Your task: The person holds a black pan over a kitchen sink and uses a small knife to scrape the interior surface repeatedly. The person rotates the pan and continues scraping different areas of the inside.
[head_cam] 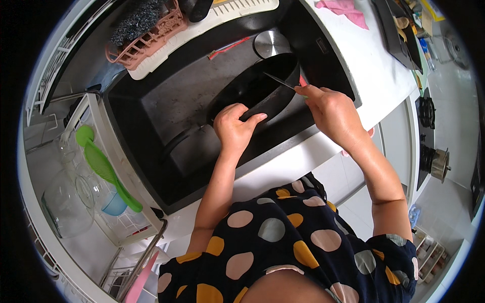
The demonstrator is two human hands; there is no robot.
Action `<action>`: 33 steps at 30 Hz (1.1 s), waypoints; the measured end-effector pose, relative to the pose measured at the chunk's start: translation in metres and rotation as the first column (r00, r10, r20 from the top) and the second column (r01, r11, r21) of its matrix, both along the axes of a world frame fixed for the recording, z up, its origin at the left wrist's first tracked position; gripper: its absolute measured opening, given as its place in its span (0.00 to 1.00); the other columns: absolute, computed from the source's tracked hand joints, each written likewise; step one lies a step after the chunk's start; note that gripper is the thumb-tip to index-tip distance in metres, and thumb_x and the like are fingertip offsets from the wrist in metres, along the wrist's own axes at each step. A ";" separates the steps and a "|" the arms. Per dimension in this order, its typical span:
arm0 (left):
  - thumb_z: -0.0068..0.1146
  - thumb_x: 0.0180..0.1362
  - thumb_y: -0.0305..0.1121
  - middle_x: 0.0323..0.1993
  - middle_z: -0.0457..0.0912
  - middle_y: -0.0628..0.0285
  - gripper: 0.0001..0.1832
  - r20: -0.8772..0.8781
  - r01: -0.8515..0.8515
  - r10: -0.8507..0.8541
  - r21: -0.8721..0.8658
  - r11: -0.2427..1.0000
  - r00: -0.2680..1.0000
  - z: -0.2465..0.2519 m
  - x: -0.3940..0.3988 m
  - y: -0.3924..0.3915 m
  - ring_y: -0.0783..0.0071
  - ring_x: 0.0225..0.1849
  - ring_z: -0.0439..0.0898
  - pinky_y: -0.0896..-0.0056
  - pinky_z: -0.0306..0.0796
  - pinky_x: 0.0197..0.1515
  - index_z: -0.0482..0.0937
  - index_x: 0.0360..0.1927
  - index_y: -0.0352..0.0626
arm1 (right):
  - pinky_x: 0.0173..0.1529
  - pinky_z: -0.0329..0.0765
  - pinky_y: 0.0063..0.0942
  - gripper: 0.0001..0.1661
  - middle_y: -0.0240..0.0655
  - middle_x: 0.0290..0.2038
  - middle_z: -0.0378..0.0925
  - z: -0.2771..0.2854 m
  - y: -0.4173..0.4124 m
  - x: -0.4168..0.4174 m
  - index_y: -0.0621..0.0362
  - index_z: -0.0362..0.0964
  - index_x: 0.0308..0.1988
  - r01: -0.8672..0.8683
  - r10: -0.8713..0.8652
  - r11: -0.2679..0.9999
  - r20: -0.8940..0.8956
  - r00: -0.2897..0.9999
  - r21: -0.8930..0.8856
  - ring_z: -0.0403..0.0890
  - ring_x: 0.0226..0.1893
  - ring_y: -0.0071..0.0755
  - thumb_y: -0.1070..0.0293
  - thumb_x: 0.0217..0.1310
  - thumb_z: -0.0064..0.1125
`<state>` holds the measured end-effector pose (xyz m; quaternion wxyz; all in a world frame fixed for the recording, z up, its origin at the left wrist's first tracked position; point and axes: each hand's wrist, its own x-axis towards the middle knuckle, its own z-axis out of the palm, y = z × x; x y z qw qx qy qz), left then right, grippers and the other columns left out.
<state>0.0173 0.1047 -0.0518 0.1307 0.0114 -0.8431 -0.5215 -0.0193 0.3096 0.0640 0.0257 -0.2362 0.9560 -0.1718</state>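
Observation:
A black frying pan (278,96) is tilted on its side in the dark sink (166,91), its inner face towards the far left. My left hand (235,127) grips the near rim, thumb on the outer wall and fingers inside. The pan's handle (178,142) points down to the left. In my right hand (329,113) is a thin-bladed knife (278,81), its blade across the pan's opening near the right end. A sliver of green shows under the fingers; most of the knife's handle is hidden. Whether the blade touches the pan I cannot tell.
A round metal drain cover (272,44) and a red brush (227,48) lie on the sink floor. Behind stands a pink-brown rack (151,49) with a steel-wool scourer (138,22). A green strainer spoon (102,163) lies over the left dish rack; a pink cloth (344,11) rests on the counter.

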 end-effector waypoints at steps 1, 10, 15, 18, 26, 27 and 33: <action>0.77 0.35 0.33 0.16 0.71 0.52 0.20 0.008 -0.009 0.009 0.005 1.000 1.000 -0.001 0.000 -0.001 0.56 0.19 0.71 0.64 0.63 0.23 0.72 0.17 0.34 | 0.33 0.79 0.36 0.21 0.46 0.25 0.77 0.003 -0.002 0.000 0.57 0.77 0.49 0.011 -0.012 0.998 0.026 1.000 0.055 0.81 0.27 0.48 0.80 0.52 0.56; 0.76 0.35 0.30 0.15 0.67 0.52 0.21 0.036 -0.027 0.024 0.074 0.997 0.999 -0.002 0.006 -0.006 0.61 0.17 0.65 0.66 0.61 0.23 0.70 0.17 0.34 | 0.35 0.80 0.36 0.20 0.45 0.29 0.79 0.009 -0.013 0.006 0.56 0.78 0.47 -0.055 0.054 0.991 0.012 0.998 0.119 0.83 0.31 0.48 0.80 0.51 0.58; 0.76 0.36 0.29 0.15 0.65 0.53 0.21 0.011 -0.035 0.035 0.031 0.999 0.999 -0.005 0.005 -0.007 0.63 0.17 0.63 0.67 0.59 0.22 0.69 0.17 0.33 | 0.40 0.80 0.34 0.15 0.45 0.38 0.83 0.006 0.000 -0.019 0.59 0.78 0.46 -0.050 0.045 0.998 0.147 0.988 0.031 0.84 0.34 0.48 0.78 0.57 0.59; 0.77 0.36 0.29 0.15 0.65 0.53 0.22 0.020 -0.039 0.038 0.033 0.999 0.999 -0.001 0.004 -0.007 0.62 0.17 0.63 0.67 0.59 0.22 0.68 0.17 0.34 | 0.40 0.80 0.35 0.15 0.44 0.38 0.83 0.003 0.003 -0.025 0.59 0.78 0.46 -0.052 0.057 0.998 0.162 0.985 -0.039 0.84 0.35 0.48 0.78 0.57 0.59; 0.76 0.35 0.29 0.14 0.65 0.54 0.22 0.021 -0.012 0.012 0.013 1.000 1.000 -0.005 0.015 -0.009 0.62 0.17 0.64 0.67 0.60 0.23 0.68 0.16 0.34 | 0.39 0.80 0.39 0.15 0.41 0.34 0.83 0.002 0.023 -0.060 0.54 0.79 0.46 -0.082 0.063 0.973 0.095 0.993 0.216 0.84 0.35 0.48 0.72 0.59 0.57; 0.76 0.35 0.29 0.14 0.65 0.55 0.22 0.024 -0.005 0.005 0.006 1.000 1.000 -0.005 0.021 -0.011 0.62 0.17 0.65 0.67 0.60 0.23 0.68 0.16 0.34 | 0.39 0.80 0.37 0.14 0.40 0.35 0.84 0.006 0.028 -0.066 0.53 0.79 0.47 -0.057 0.008 0.963 0.186 0.983 0.262 0.84 0.35 0.47 0.70 0.60 0.56; 0.76 0.35 0.29 0.15 0.64 0.57 0.22 0.075 0.035 -0.040 0.069 0.997 0.996 -0.008 0.024 -0.024 0.67 0.17 0.63 0.69 0.58 0.23 0.67 0.16 0.34 | 0.45 0.77 0.32 0.14 0.41 0.38 0.81 -0.024 0.030 -0.074 0.63 0.74 0.47 0.006 0.035 0.993 0.337 0.941 -0.119 0.82 0.38 0.40 0.71 0.62 0.58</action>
